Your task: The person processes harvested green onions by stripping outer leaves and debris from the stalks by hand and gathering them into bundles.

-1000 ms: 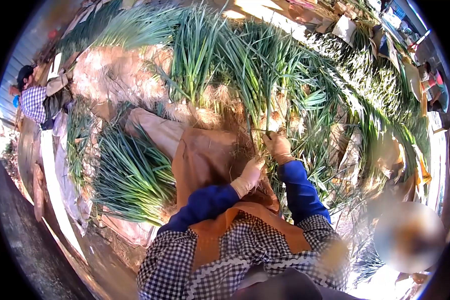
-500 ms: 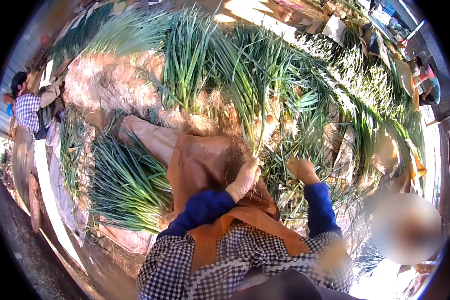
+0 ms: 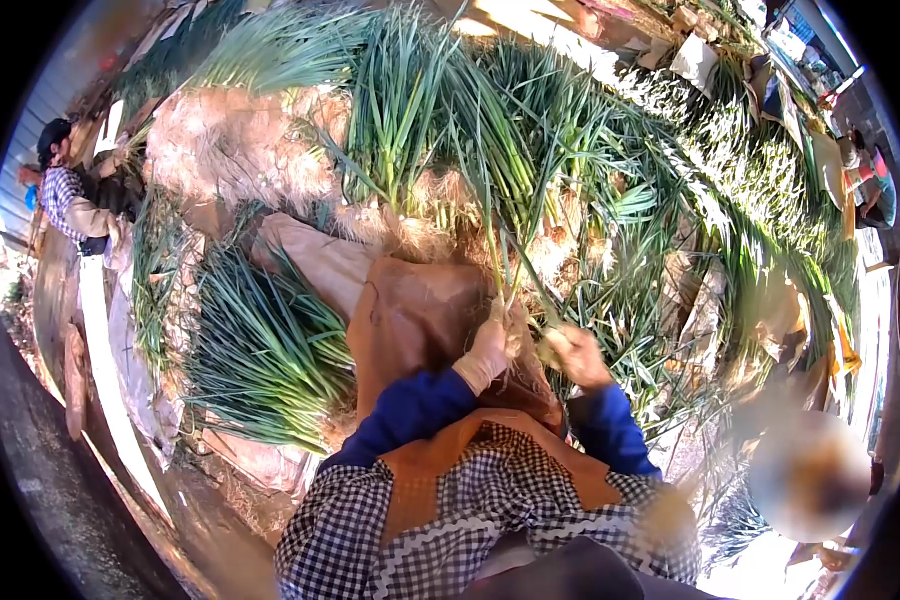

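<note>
Beyond both hands spreads a broad bank of green leaves [image 3: 400, 120], its tips pointing away and its pale roots [image 3: 240, 150] turned toward the worker; laid that way, the root ends seem easy to reach. A brown apron [image 3: 415, 315] covers the lap just left of and under the left hand, probably to keep dirt and loose roots off the clothes. Further left, apart from the hands, 1 thick bundle [image 3: 270, 350] lies slanted, its pale ends nearest the body.

The left hand [image 3: 487, 352] is closed narrowly around the lower ends of a few held stalks [image 3: 498, 262], whose green tops point away from the body. That low grip seems meant to steady them and leave the stems above exposed to the other hand. The right hand [image 3: 580, 355] is just beside it, fingers curled; 1 long leaf [image 3: 538, 278] slants down toward it, but motion blur leaves me unable to tell whether the fingers pinch it.

Compared with 0.5 s earlier, the right hand is closer to the left, and the leaf now angles between the stalks and that hand. The left hand keeps its low grip.
</note>
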